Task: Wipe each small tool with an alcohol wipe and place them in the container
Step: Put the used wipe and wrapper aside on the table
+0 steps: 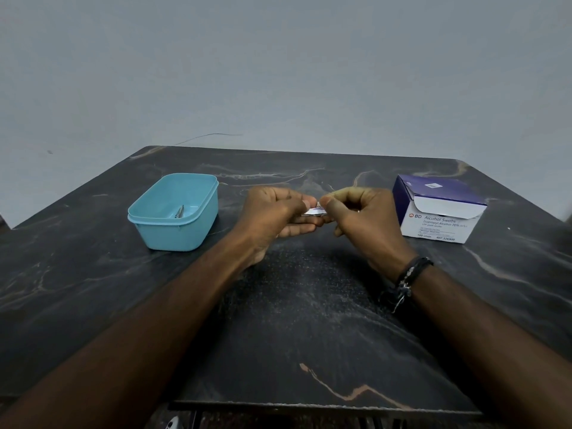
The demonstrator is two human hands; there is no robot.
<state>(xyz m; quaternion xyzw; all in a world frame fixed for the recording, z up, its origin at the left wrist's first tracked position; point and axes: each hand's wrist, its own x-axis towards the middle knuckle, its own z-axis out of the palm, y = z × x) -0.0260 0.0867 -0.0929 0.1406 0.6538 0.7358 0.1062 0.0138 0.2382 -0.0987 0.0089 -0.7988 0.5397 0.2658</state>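
Both hands up over the middle of the table, working one sachet: left hand (274, 212) pinches the left end of the wipe packet (313, 211) between thumb and curled fingers, right hand (359, 216) pinches the right end the same way, thumbs nearly touching. Looks like the tear-open step, packet not visibly open yet. Risk 1: grips sit so close there's little foil between them, so the tear may stall or the packet may slip out; a hard pull could rip right through and drop the wipe onto the dusty-looking patch of table (294, 305) below. Risk 2: can't tell whether either hand also holds a tool; fingers hide the palms. A glint by the right fingers could be metal or foil, unclear. If a tool is tucked in there, tearing two-handed could shake it loose. Outward: blue container (173, 212) sits left of the hands, well apart, open, with one small metal tool (180, 211) lying inside against the floor. No other loose tools in view, so progress is hard to judge beyond that one. Swab box (439, 212) sits just beside the right hand with its flap open; a wide elbow or wrist swing on the tear could knock it. Bracelet (408, 274) on the right wrist has a dangling bit that could snag.
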